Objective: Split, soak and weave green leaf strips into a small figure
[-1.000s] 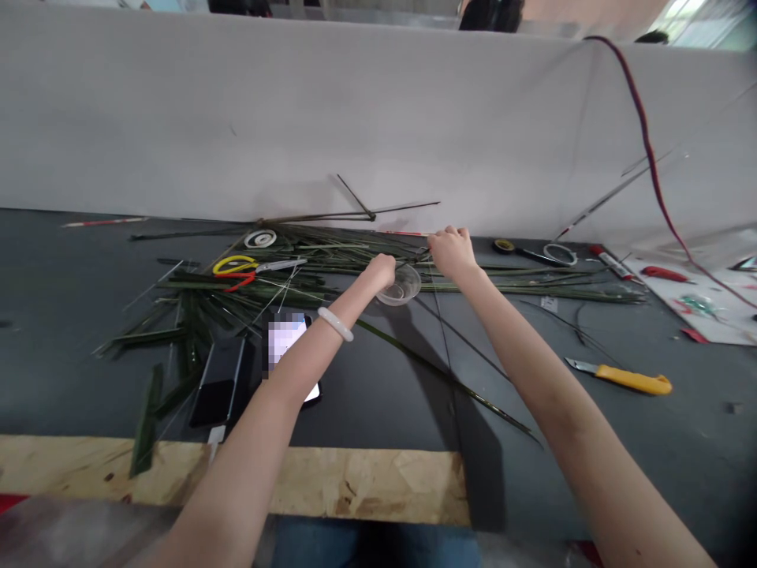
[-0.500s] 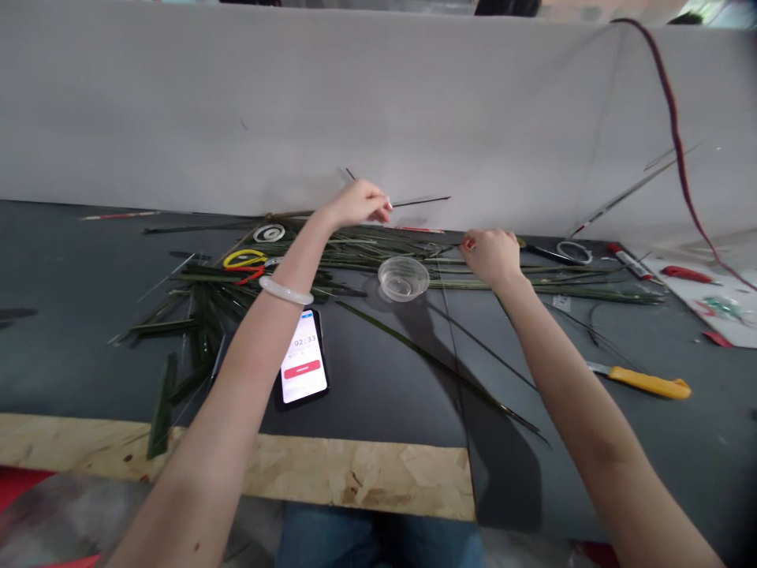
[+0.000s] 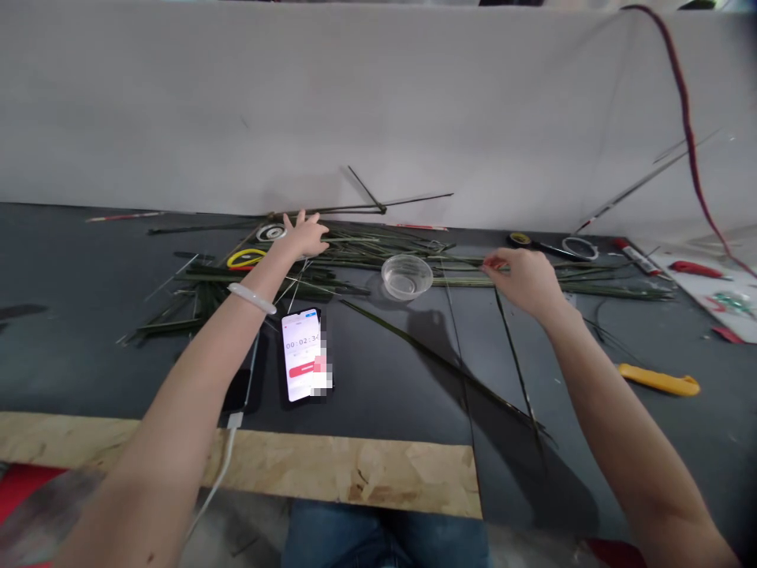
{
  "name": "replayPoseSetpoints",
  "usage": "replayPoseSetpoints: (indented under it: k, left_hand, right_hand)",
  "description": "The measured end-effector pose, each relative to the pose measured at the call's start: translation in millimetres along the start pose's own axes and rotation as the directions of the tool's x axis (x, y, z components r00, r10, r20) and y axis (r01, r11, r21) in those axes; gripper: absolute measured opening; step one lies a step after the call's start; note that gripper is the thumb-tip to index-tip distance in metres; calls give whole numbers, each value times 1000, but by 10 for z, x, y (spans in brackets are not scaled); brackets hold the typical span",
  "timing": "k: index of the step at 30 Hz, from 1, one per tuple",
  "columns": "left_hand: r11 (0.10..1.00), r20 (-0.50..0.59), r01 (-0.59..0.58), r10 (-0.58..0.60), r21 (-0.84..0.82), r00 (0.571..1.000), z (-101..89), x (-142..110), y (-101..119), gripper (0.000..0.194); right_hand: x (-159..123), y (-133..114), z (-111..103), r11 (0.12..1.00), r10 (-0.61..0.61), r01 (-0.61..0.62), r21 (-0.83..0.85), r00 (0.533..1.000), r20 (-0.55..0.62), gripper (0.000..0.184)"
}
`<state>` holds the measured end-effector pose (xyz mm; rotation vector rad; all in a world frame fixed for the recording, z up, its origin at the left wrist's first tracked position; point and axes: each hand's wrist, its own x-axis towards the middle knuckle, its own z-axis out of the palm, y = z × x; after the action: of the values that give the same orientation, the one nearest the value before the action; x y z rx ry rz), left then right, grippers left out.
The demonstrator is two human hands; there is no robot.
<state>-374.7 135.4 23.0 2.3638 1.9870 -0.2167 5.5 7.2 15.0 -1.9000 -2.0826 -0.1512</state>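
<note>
My left hand, a white bangle on its wrist, is open with fingers spread. It is over the left part of a pile of long thin green leaf strips, beside a white tape roll. My right hand has its fingertips pinched together at the right side of the pile, closed on a thin green strip. The strip runs down from below the fingers toward the table's front; the exact grip is hidden. Between the hands stands a clear round plastic bowl.
A lit phone showing a timer lies in front. Yellow-handled scissors are partly behind my left arm. A yellow-handled knife, a red-capped marker and a red-handled tool lie right. A white partition borders the back.
My left hand has moved left and down from near the bent strip by the partition, and its fingers have spread. My right hand has shifted right, with the thin strip now hanging below it.
</note>
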Motion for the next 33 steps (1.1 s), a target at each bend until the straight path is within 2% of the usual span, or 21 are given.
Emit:
replayPoseSetpoints:
  k: [2,5,7,10,12,13,15,16,18,19,20,21,23,25,29,33]
  left_hand:
    - [999,-27,-21,20,-48,999,-10,-23,-72,51]
    - [993,-66,-35,27,-111,997,-11,-61,-111,55]
    - [990,-79,-55,45,-131,996,-20,-94,-86,53]
    - [982,-102,-98,83,-160,991,-78,-162,-17,48]
    - [973,-141,-118,90,-199,986,-143,-209,16,46]
    - [967,-163,-124,89,-222,983,-177,-231,25,46]
    - [957,-195,-132,83,-256,977,-240,-266,33,46]
    - [955,-201,-136,84,-264,976,-265,-279,34,46]
    - [951,-208,-145,89,-274,974,-298,-298,43,46]
    - [947,-216,-150,89,-283,972,-308,-305,52,46]
    - [943,-229,-155,88,-296,969,-316,-311,62,46]
    - [937,-247,-164,87,-309,965,-321,-316,71,46]
    - [926,-284,-186,91,-327,955,-333,-325,82,47]
    - [917,-308,-219,114,-333,945,-351,-330,71,46]
    - [896,-373,-278,140,-347,917,-389,-311,15,44]
    - [876,-424,-294,116,-383,898,-392,-276,44,41]
  right_hand:
    - [-82,30,53,991,-99,88,97,989,112,17]
    - [-169,-13,192,962,-240,191,194,930,277,17]
    - [-192,-85,299,956,-273,215,197,897,346,18]
    - [-208,-249,434,950,-310,290,114,847,432,18]
    - [-247,-420,485,936,-336,344,67,826,453,18]
    - [-285,-532,498,931,-345,361,52,829,440,21]
    - [-396,-817,512,917,-373,397,26,837,400,24]
    - [-463,-988,519,886,-431,464,5,819,378,26]
    - [-594,-1360,554,805,-564,584,100,704,431,30]
    - [-644,-1549,584,779,-608,598,189,646,462,30]
    - [-675,-1727,621,764,-628,604,229,614,478,29]
    - [-685,-1889,662,758,-636,603,247,602,482,30]
    - [-646,-2141,740,768,-629,581,268,610,481,32]
    - [-559,-2285,789,786,-611,548,286,619,494,32]
    - [-433,-2363,791,809,-583,492,320,610,537,28]
    - [-474,-2472,770,824,-564,455,337,618,547,30]
